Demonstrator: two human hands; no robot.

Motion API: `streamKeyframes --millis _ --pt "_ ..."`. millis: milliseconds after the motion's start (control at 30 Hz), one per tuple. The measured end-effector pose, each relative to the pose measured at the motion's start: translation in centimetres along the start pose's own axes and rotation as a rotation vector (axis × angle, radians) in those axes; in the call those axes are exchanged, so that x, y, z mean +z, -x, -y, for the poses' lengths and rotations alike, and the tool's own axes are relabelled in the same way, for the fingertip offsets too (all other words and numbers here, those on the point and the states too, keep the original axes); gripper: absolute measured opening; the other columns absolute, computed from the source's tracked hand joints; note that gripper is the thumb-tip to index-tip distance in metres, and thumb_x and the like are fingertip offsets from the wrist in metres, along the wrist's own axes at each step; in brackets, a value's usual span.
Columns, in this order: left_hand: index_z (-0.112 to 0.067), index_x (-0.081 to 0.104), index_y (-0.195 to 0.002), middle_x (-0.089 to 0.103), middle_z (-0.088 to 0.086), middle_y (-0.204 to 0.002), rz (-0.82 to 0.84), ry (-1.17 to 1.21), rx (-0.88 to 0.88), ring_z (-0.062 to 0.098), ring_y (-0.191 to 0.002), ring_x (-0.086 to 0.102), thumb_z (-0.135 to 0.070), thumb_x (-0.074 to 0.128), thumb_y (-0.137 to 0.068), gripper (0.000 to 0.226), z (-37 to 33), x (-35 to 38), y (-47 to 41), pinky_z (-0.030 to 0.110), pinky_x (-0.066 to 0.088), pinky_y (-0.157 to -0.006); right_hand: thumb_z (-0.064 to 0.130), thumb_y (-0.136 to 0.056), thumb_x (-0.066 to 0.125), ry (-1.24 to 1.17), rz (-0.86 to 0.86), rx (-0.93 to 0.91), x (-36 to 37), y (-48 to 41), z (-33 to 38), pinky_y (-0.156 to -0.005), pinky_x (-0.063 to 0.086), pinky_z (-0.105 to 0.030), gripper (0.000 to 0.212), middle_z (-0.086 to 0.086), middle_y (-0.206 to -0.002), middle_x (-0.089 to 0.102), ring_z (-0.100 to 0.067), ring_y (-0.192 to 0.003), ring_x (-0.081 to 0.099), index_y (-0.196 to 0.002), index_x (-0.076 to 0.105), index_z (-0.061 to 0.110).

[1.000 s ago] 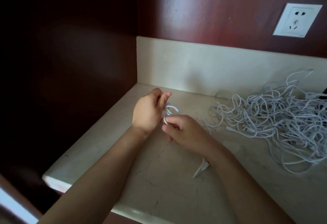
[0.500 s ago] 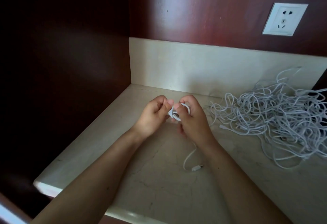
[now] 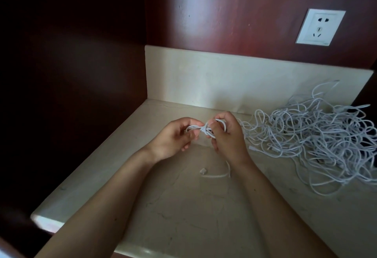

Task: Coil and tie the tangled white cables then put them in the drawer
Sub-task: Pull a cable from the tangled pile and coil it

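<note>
A small coiled white cable [image 3: 204,130] is stretched between my two hands above the marble counter [image 3: 183,206]. My left hand [image 3: 173,139] grips its left loops with curled fingers. My right hand [image 3: 228,135] grips its right loops, thumb on the wrap at the middle. The cable's loose end with its plug [image 3: 204,171] trails down onto the counter below my right wrist. A big tangled pile of white cables [image 3: 310,135] lies on the counter at the right. No drawer shows in the view.
A white wall socket [image 3: 320,27] sits on the dark red wall at the upper right. A cream backsplash [image 3: 224,78] runs behind the counter. A dark wooden panel closes off the left side. The counter's front edge [image 3: 49,222] is near the bottom left.
My hands came together on the small coil, then drew slightly apart, stretching it sideways. The loose tail on the counter has grown shorter and curled nearer my right wrist.
</note>
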State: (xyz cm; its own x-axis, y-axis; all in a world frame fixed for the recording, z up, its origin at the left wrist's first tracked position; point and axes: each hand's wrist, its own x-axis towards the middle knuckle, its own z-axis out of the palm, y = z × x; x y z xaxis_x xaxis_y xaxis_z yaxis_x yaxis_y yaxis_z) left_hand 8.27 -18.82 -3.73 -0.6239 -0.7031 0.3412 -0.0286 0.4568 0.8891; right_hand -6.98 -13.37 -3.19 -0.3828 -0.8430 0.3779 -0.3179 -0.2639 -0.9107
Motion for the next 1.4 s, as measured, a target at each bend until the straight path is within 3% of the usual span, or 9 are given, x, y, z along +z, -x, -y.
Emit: streamKeyframes --millis 167,267,533,700,833,967,1167,1300,1400 --pt "-0.011 0.057 -0.107 0.053 0.003 -0.077 -0.003 0.034 0.054 0.006 -0.053 0.045 -0.004 0.047 -0.1 0.014 -0.2 -0.5 -0.1 0.018 0.042 -0.051 0.014 -0.095 0.059 -0.113 0.051 0.052 -0.6 0.2 0.8 -0.035 0.028 -0.019 0.008 -0.023 -0.069 0.06 -0.01 -0.033 0.04 -0.09 0.053 0.011" --pt "-0.015 0.057 -0.104 0.054 -0.003 -0.074 0.035 0.098 0.068 0.007 -0.052 0.043 -0.013 0.05 -0.096 0.011 -0.4 -1.0 -0.1 0.017 0.04 -0.051 0.008 -0.095 0.059 -0.269 0.11 0.131 -0.9 0.5 1.7 -0.034 0.027 -0.016 0.005 -0.03 -0.072 0.059 -0.012 -0.031 0.037 -0.092 0.055 0.01" --pt "-0.007 0.057 -0.103 0.056 -0.006 -0.07 0.028 0.382 0.082 0.007 -0.051 0.038 -0.011 0.049 -0.091 0.015 -0.8 -0.7 -0.2 0.018 0.036 -0.049 0.016 -0.096 0.055 -0.497 0.276 0.412 -0.9 0.2 1.5 -0.033 0.015 -0.011 0.013 -0.003 -0.064 0.06 -0.003 -0.032 0.027 -0.09 0.066 0.014" --pt "-0.013 0.058 -0.1 0.055 -0.006 -0.068 -0.16 0.431 0.088 0.007 -0.049 0.035 -0.016 0.05 -0.09 0.013 -0.6 -0.6 -0.6 0.017 0.034 -0.048 0.023 -0.097 0.056 -0.177 0.321 0.243 0.1 1.2 0.7 -0.036 0.021 -0.017 0.021 -0.002 -0.06 0.055 -0.007 -0.035 0.031 -0.099 0.075 0.014" --pt "-0.012 0.058 -0.101 0.052 -0.005 -0.074 -0.323 0.162 0.106 -0.001 -0.052 0.041 -0.013 0.051 -0.096 0.009 0.0 -0.9 -0.5 0.013 0.035 -0.052 0.024 -0.097 0.056 0.13 0.354 -0.033 0.9 1.6 0.9 -0.052 0.035 -0.022 0.033 0.006 -0.048 0.047 -0.004 -0.043 0.04 -0.089 0.071 -0.004" --pt "-0.01 0.06 -0.102 0.053 -0.006 -0.076 -0.411 -0.087 0.11 -0.004 -0.06 0.046 -0.003 0.049 -0.099 0.013 0.1 -1.3 -0.5 0.011 0.037 -0.063 0.031 -0.086 0.061 0.157 0.281 -0.103 0.6 1.3 1.3 -0.057 0.033 -0.029 0.026 0.006 -0.049 0.039 -0.006 -0.049 0.038 -0.083 0.076 0.011" --pt "-0.013 0.066 -0.101 0.067 -0.006 -0.094 -0.279 -0.284 0.135 0.003 -0.085 0.06 -0.009 0.055 -0.098 0.012 0.5 -1.0 -0.1 0.018 0.044 -0.078 0.022 -0.085 0.065 0.109 0.201 -0.094 0.1 1.2 2.1 -0.054 0.03 -0.029 0.022 0.01 -0.046 0.038 -0.006 -0.047 0.035 -0.064 0.071 0.019" --pt "-0.013 0.064 -0.101 0.059 -0.016 -0.084 -0.178 -0.281 0.158 -0.008 -0.071 0.051 -0.003 0.054 -0.097 0.015 0.0 -0.7 -0.1 0.009 0.037 -0.069 0.009 -0.091 0.058 0.127 0.107 -0.088 -0.8 0.4 2.1 -0.058 0.039 -0.018 0.027 0.018 -0.059 0.064 0.001 -0.058 0.055 -0.073 0.075 0.02" --pt "-0.019 0.063 -0.101 0.061 -0.021 -0.076 -0.065 -0.171 0.134 -0.008 -0.069 0.05 -0.003 0.054 -0.097 0.018 -0.4 -0.7 0.0 0.01 0.038 -0.069 0.015 -0.093 0.059 0.161 0.041 -0.083 -1.1 -0.1 1.4 -0.065 0.043 -0.026 0.02 0.003 -0.075 0.071 -0.008 -0.067 0.059 -0.078 0.074 0.014"
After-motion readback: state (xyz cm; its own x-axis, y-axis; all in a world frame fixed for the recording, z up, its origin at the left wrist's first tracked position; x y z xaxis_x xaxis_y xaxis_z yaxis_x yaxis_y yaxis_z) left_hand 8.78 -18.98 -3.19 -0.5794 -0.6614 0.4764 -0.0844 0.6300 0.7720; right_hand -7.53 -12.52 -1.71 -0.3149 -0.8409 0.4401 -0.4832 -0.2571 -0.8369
